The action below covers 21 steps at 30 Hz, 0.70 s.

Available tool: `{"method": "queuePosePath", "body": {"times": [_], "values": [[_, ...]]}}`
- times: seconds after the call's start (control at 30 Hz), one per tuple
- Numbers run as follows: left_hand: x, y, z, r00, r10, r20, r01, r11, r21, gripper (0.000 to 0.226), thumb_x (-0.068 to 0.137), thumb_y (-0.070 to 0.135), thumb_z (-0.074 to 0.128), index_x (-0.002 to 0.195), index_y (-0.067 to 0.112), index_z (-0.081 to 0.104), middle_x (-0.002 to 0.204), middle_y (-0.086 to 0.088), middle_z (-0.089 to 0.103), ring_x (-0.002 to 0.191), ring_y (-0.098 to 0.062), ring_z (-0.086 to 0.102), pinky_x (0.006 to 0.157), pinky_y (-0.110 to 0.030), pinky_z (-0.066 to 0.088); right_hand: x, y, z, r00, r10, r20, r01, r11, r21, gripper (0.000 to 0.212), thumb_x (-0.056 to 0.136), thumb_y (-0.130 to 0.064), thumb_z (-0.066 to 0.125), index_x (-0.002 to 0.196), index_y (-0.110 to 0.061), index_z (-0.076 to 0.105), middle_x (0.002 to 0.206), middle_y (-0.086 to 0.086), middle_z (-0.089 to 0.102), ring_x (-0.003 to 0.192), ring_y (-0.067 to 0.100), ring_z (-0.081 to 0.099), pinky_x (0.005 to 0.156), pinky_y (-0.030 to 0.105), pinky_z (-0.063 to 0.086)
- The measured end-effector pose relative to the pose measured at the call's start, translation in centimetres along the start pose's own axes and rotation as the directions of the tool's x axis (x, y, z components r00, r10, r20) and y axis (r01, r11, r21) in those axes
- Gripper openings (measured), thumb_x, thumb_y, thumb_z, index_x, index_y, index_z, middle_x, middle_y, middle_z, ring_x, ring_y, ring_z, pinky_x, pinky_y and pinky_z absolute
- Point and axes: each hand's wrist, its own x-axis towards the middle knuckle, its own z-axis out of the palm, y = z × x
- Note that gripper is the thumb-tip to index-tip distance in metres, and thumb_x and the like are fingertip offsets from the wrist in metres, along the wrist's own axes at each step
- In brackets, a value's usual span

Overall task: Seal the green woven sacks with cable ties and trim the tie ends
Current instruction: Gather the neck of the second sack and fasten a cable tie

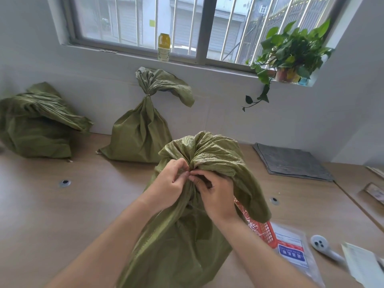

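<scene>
Three green sacks (178,235) showing (two sitting at eleven o'clock); left hand (170,183) and right hand (216,194) are pinching the nearest sack's gathered neck, fingers clamped.

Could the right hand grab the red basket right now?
Probably not easily. The right hand is busy pinching the sack neck, and the sack's floppy top hangs over much of the red basket.

wooden table (62,215) bearing three green sacks (139,129).
</scene>
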Motion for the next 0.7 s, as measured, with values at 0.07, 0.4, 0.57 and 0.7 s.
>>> {"method": "queuePosePath", "body": {"times": [0.07, 0.4, 0.57, 0.7], "values": [[-0.1, 0.1, -0.1, 0.999, 0.03, 0.017, -0.031, 0.999, 0.02, 0.009, 0.105, 0.01, 0.051, 0.099, 0.015, 0.054, 0.095, 0.0, 0.05, 0.065, -0.002, 0.042, 0.069, -0.018, 0.039, 0.0, 0.2, -0.1, 0.998, -0.06, 0.009, 0.061, 0.994, -0.093, 0.01, 0.093, -0.013, 0.076, 0.101, -0.017, 0.082, 0.101, -0.009, 0.079, 0.097, 0.007, 0.071, 0.092, 0.027, 0.054], [-1.0, -1.1, -0.7, 0.989, -0.046, 0.139, 0.128, 0.737, -0.663, 0.005, 0.099, 0.013, 0.05, 0.1, 0.008, 0.048, 0.11, -0.021, 0.047, 0.129, -0.036, 0.062, 0.112, -0.045, 0.049, 0.0, 2.9, -0.9, 0.984, -0.165, 0.065, 0.177, 0.917, -0.357, 0.028, 0.108, -0.034, 0.052, 0.112, -0.018, 0.074, 0.108, 0.003, 0.077, 0.102, 0.027, 0.071, 0.098, 0.042, 0.053], [-0.6, -0.6, -0.6, 0.996, -0.002, 0.09, 0.029, 0.952, -0.305, 0.033, 0.096, 0.04, 0.055, 0.086, 0.008, 0.055, 0.086, -0.007, 0.052, 0.087, -0.022, 0.055, 0.088, -0.052, 0.05, -0.4, 2.3, -0.7, 0.995, -0.096, 0.037, 0.102, 0.964, -0.247, 0.011, 0.103, -0.019, 0.063, 0.105, -0.015, 0.072, 0.103, 0.0, 0.074, 0.099, 0.017, 0.067, 0.098, 0.023, 0.046], [0.0, 0.8, -0.6, 0.989, 0.123, 0.08, -0.125, 0.992, 0.019, 0.044, 0.1, 0.049, 0.057, 0.081, 0.009, 0.059, 0.066, 0.0, 0.046, 0.06, -0.007, 0.041, 0.057, -0.028, 0.036, -0.3, 1.8, -0.7, 0.989, -0.139, 0.06, 0.149, 0.963, -0.223, 0.024, 0.106, -0.029, 0.052, 0.118, -0.019, 0.071, 0.118, -0.001, 0.074, 0.114, 0.017, 0.066, 0.109, 0.034, 0.046]]}}
